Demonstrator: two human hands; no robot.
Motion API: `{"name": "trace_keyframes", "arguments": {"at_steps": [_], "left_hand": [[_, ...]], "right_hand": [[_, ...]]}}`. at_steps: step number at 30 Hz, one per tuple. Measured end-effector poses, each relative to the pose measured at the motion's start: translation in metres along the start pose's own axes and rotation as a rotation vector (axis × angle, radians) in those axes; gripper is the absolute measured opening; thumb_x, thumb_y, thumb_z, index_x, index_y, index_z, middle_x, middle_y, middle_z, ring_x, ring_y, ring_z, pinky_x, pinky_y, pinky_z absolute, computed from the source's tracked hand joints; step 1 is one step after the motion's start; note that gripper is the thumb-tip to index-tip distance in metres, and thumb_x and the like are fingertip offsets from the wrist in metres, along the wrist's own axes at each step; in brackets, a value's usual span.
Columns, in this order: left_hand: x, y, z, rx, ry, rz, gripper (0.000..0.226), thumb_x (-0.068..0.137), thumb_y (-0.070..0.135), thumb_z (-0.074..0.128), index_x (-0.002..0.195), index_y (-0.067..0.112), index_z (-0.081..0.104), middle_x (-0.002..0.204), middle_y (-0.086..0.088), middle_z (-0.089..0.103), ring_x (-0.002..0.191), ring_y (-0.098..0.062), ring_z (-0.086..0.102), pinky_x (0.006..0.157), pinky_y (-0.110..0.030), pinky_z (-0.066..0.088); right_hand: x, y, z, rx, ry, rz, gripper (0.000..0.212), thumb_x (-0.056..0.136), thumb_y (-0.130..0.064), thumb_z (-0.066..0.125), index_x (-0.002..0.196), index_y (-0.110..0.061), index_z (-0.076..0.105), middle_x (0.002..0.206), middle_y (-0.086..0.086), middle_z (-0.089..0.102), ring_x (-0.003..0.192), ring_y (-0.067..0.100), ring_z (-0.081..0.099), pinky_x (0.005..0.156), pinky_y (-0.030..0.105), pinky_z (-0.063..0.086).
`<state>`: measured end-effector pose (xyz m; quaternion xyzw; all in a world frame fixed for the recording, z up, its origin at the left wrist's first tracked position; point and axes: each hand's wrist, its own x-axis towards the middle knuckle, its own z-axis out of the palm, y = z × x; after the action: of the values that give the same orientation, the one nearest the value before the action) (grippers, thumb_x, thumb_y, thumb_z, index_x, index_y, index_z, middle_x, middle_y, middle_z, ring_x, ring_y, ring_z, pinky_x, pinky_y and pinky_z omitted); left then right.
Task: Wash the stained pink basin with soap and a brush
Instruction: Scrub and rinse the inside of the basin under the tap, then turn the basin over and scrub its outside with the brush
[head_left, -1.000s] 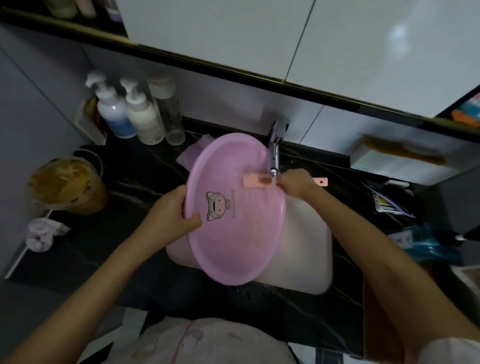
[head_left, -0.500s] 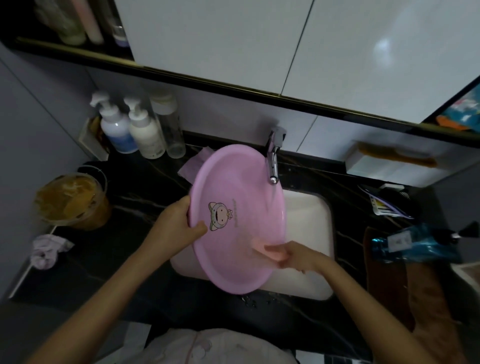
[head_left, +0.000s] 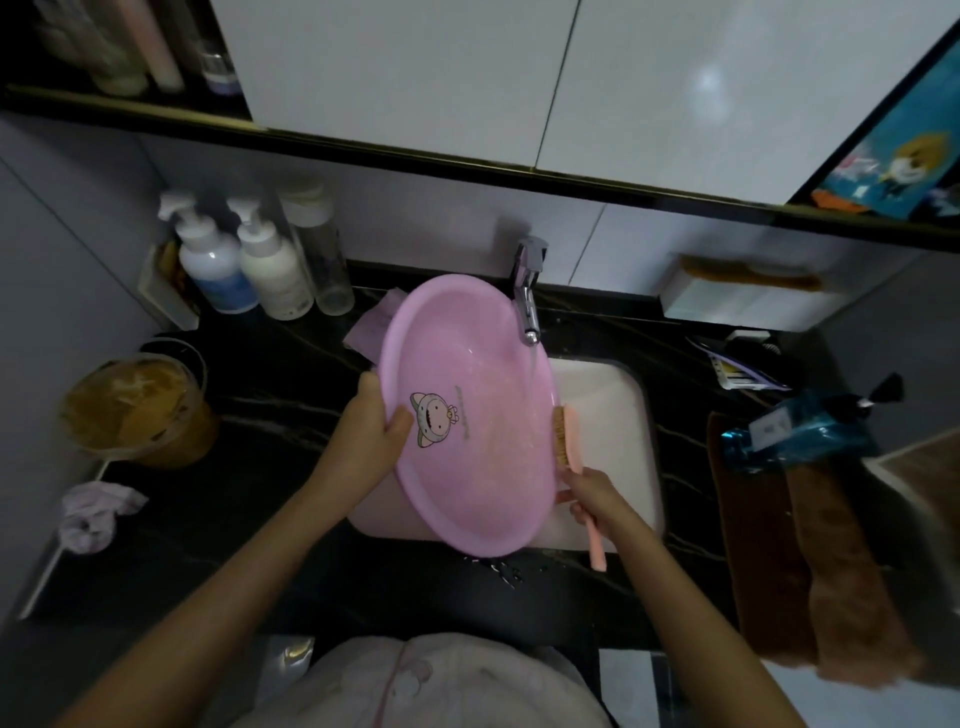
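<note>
Brush (head_left: 563, 439): your right hand (head_left: 592, 493), clasping its handle, carried it from basin (head_left: 483, 467) floor to rim-scrubbing; left hand (head_left: 371, 431) clutched the opposite edge.

One view, head-worn, wide-angle. Aimed forward and steeply down at the sink (head_left: 608, 405) and dark counter (head_left: 270, 395); basin (head_left: 483, 457) framed centrally, cabinets (head_left: 389, 78) caught along the top. Set close over the counter edge.

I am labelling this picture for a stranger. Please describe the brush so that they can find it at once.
Start at the white sink set in the black counter, where a pink basin is held tilted under the tap. At the basin's right rim, the right hand grips a slim brush. Unlike the wide basin, it is a narrow pink stick with tan bristles.
</note>
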<state>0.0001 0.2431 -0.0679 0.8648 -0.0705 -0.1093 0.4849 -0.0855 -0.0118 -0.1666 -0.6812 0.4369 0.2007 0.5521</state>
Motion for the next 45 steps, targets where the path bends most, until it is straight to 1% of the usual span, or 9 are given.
{"name": "trace_keyframes", "arguments": {"at_steps": [8, 15, 21, 24, 27, 30, 36, 41, 45], "left_hand": [[0.015, -0.022, -0.018, -0.269, -0.124, -0.239, 0.01, 0.089, 0.014, 0.049, 0.09, 0.008, 0.057, 0.077, -0.012, 0.053, 0.066, -0.021, 0.049, 0.053, -0.027, 0.037], [0.014, -0.051, 0.017, -0.348, -0.344, -0.464, 0.03, 0.093, 0.012, 0.048, 0.064, 0.015, 0.042, 0.057, -0.001, 0.031, 0.037, -0.006, 0.028, 0.034, -0.01, 0.019], [0.024, -0.073, 0.082, -0.308, -0.463, -0.587, 0.021, 0.094, 0.012, 0.048, 0.074, 0.007, 0.051, 0.07, -0.01, 0.048, 0.057, -0.017, 0.043, 0.038, -0.014, 0.038], [0.022, -0.071, 0.106, -0.241, -0.525, -0.562, 0.02, 0.096, 0.017, 0.046, 0.101, 0.001, 0.057, 0.096, -0.015, 0.056, 0.069, -0.018, 0.052, 0.051, -0.021, 0.045], [0.011, -0.057, 0.127, -0.15, -0.613, -0.456, 0.036, 0.098, 0.018, 0.037, 0.132, 0.007, 0.042, 0.123, -0.015, 0.053, 0.101, -0.029, 0.055, 0.068, -0.028, 0.048], [0.003, -0.038, 0.144, -0.172, -0.671, -0.413, 0.038, 0.099, 0.015, 0.033, 0.136, 0.008, 0.032, 0.124, -0.012, 0.05, 0.111, -0.028, 0.051, 0.08, -0.031, 0.048], [0.012, -0.007, 0.167, -0.232, -0.829, -0.325, 0.057, 0.102, 0.028, 0.028, 0.15, 0.02, 0.0, 0.145, -0.009, 0.037, 0.121, -0.025, 0.046, 0.084, -0.03, 0.043], [0.014, 0.015, 0.191, -0.206, -0.841, -0.264, 0.048, 0.1, 0.028, 0.034, 0.145, 0.017, 0.024, 0.135, -0.013, 0.048, 0.107, -0.024, 0.053, 0.078, -0.028, 0.048], [-0.002, 0.03, 0.196, -0.291, -0.854, -0.232, 0.044, 0.094, 0.003, 0.044, 0.137, 0.003, 0.039, 0.133, -0.016, 0.05, 0.118, -0.033, 0.053, 0.089, -0.033, 0.051]], "right_hand": [[-0.043, -0.002, -0.036, 0.3, 0.13, -0.154, 0.027, 0.089, -0.023, 0.059, 0.107, -0.003, 0.061, 0.065, 0.002, 0.053, 0.044, 0.006, 0.04, 0.039, 0.016, 0.032], [-0.096, -0.035, -0.073, 0.396, 0.329, -0.327, 0.026, 0.09, -0.024, 0.058, 0.109, -0.007, 0.063, 0.089, 0.008, 0.066, 0.086, 0.022, 0.064, 0.078, 0.035, 0.054], [-0.129, -0.065, -0.069, 0.023, 0.572, -0.569, 0.01, 0.09, -0.013, 0.055, 0.09, -0.004, 0.059, 0.071, 0.006, 0.056, 0.059, 0.015, 0.052, 0.044, 0.012, 0.041], [-0.137, -0.084, -0.061, -0.233, 0.656, -0.67, 0.019, 0.087, -0.016, 0.058, 0.092, 0.002, 0.063, 0.082, 0.012, 0.064, 0.068, 0.017, 0.058, 0.051, 0.017, 0.044], [-0.147, -0.104, -0.046, -0.345, 0.678, -0.729, 0.02, 0.086, -0.015, 0.059, 0.1, -0.002, 0.062, 0.092, 0.005, 0.064, 0.078, 0.016, 0.059, 0.062, 0.023, 0.048], [-0.156, -0.122, -0.034, -0.478, 0.72, -0.789, 0.02, 0.086, -0.016, 0.059, 0.101, -0.004, 0.062, 0.09, -0.001, 0.059, 0.071, 0.007, 0.053, 0.053, 0.009, 0.042], [-0.166, -0.15, -0.029, -0.569, 0.726, -0.879, 0.015, 0.081, -0.019, 0.062, 0.092, -0.009, 0.06, 0.088, 0.001, 0.062, 0.076, 0.012, 0.058, 0.059, 0.025, 0.049], [-0.172, -0.17, -0.021, -0.717, 0.644, -0.911, 0.016, 0.081, -0.02, 0.063, 0.093, -0.009, 0.06, 0.091, 0.004, 0.064, 0.081, 0.016, 0.06, 0.069, 0.031, 0.052], [-0.169, -0.183, -0.008, -0.82, 0.633, -0.926, 0.016, 0.082, -0.016, 0.06, 0.094, -0.006, 0.06, 0.089, 0.008, 0.065, 0.08, 0.022, 0.061, 0.068, 0.035, 0.05]]}}
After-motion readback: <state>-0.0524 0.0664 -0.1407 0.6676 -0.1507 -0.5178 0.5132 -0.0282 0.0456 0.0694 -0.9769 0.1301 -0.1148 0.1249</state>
